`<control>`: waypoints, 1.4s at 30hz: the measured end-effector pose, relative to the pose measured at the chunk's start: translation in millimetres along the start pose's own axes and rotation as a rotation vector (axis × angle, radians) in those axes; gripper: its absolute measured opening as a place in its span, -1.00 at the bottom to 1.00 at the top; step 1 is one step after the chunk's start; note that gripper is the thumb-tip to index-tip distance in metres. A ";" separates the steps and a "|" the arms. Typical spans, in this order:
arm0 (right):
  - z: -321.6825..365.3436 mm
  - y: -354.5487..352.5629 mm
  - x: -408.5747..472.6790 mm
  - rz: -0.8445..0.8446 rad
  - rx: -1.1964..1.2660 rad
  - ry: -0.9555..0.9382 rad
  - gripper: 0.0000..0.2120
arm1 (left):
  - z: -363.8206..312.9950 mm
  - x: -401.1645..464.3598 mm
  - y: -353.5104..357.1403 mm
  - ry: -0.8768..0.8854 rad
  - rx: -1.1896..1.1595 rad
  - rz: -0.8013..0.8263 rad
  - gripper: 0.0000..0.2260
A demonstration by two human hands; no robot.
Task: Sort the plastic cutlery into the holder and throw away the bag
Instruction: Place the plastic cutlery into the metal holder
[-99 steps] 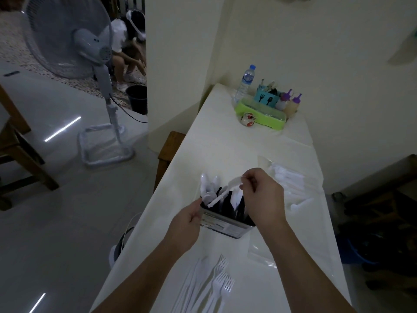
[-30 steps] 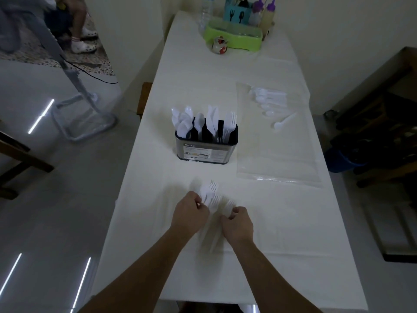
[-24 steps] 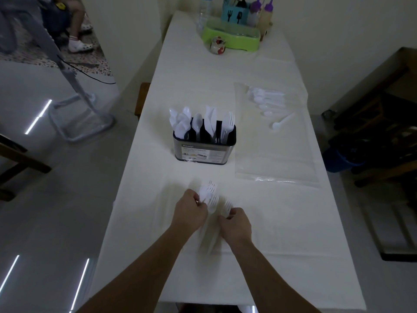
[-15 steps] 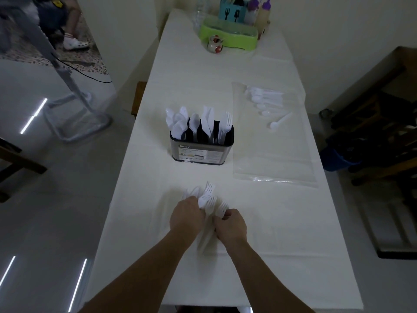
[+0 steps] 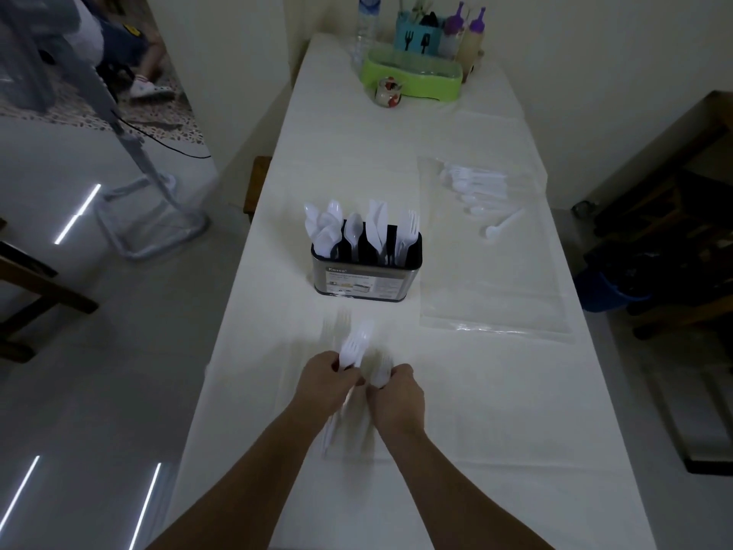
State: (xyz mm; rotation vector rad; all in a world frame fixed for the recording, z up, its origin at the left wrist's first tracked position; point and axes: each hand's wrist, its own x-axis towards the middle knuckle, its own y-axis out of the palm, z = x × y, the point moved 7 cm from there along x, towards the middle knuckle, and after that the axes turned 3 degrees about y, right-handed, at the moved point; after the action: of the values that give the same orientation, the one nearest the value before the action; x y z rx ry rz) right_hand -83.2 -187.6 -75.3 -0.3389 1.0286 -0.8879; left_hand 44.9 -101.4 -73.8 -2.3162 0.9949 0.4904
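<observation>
White forks [image 5: 354, 348] are being gathered off the table [image 5: 496, 410], gripped in the left hand [image 5: 325, 381] and right hand [image 5: 396, 391]. Next, they likely need carrying to the holder [image 5: 367, 267]; the bag [image 5: 492, 248] lies beside it.

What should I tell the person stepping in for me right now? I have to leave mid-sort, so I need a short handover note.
Left hand: grips a bunch of white forks.
Right hand: grips more forks at the near table edge; blurred, count unclear.
Holder: mid-table, already holds spoons, knives and forks upright in its slots.
Bag: lies flat to the right of the holder, small spoons at its far end.
Done: most cutlery is slotted.
Left: slot the held forks, sort the small spoons, throw away the bag.
</observation>
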 end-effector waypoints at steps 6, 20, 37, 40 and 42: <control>-0.1 -0.8 11.0 0.062 0.075 0.065 -0.66 | -3.6 -6.7 -6.4 -0.001 -0.085 0.005 -0.87; 44.0 -46.6 -2.7 0.153 0.247 -0.247 -0.84 | -31.6 -20.5 22.2 0.043 -0.316 0.214 -0.80; 69.9 -80.9 1.0 0.172 0.087 -0.458 -0.77 | -54.0 -27.5 35.9 0.374 0.126 0.269 -0.81; 79.9 -87.3 -1.3 0.100 -0.017 -0.521 -0.86 | -54.1 -22.0 36.0 0.393 0.210 0.222 -0.86; 85.6 -91.6 -2.0 0.108 0.027 -0.544 -0.91 | -59.1 -19.0 35.1 0.409 0.190 0.193 -0.90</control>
State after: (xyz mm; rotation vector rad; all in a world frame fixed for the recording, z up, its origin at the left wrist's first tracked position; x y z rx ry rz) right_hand -54.4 -255.3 26.3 -0.4663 0.5254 -0.6586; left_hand 12.5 -147.8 -30.5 -2.2023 1.3995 -0.0146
